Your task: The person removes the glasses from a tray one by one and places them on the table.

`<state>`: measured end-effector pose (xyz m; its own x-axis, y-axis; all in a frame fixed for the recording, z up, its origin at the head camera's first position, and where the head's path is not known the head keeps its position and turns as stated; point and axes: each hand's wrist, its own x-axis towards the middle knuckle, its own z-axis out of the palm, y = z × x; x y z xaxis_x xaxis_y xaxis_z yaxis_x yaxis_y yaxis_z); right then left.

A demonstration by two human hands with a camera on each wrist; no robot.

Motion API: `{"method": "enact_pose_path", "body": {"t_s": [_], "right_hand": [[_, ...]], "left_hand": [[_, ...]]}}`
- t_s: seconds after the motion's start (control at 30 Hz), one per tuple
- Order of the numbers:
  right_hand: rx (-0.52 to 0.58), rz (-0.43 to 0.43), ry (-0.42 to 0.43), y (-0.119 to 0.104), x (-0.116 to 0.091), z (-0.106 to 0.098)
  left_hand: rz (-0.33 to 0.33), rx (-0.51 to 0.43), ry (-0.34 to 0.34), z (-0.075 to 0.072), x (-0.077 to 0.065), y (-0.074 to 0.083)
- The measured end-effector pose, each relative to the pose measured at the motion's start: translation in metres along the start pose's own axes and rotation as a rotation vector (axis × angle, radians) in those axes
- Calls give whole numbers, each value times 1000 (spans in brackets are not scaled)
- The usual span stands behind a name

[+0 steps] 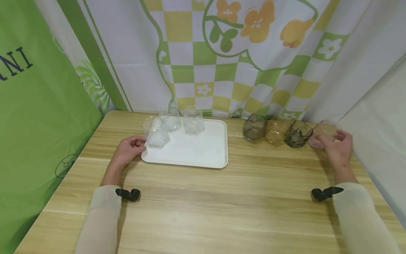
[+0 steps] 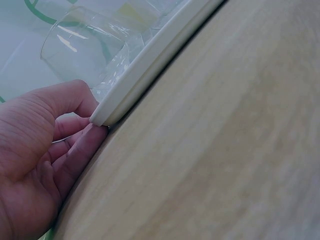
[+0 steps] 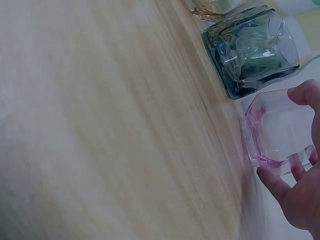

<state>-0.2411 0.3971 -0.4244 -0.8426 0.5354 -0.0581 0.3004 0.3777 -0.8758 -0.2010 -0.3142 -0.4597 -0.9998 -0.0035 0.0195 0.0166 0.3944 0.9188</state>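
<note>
My left hand pinches the left edge of a white tray, thumb on top and fingers under the rim in the left wrist view. Three clear glasses stand toward the tray's left and back: a front one, a middle one and a right one. At the far right, my right hand holds a pink-tinted glass by its sides, thumb and fingers spread round it. Beside that glass stands a dark green glass.
Left of the green glass, an amber glass and a grey-brown glass continue the row along the table's back edge. A patterned curtain hangs right behind the wooden table. Green fabric hangs at the left.
</note>
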Motion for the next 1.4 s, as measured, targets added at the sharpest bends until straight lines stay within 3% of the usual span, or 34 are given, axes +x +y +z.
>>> {"method": "enact_pose_path", "body": {"t_s": [0.83,0.97,1.2,1.4], "right_hand": [[4,-27,-100,-1,-10,-4],[20,-28,-19,-5,-12,-6],[85,-87,176,-14,-19,-9],[121,-150,192,-21,-30,-10]], "left_hand": [[-13,20,-3,1,0,-2],[-7,26,-4,2,0,-1],[-14,-13,-15,1,-9,23],[-11,18,-2,0,-3,6]]}}
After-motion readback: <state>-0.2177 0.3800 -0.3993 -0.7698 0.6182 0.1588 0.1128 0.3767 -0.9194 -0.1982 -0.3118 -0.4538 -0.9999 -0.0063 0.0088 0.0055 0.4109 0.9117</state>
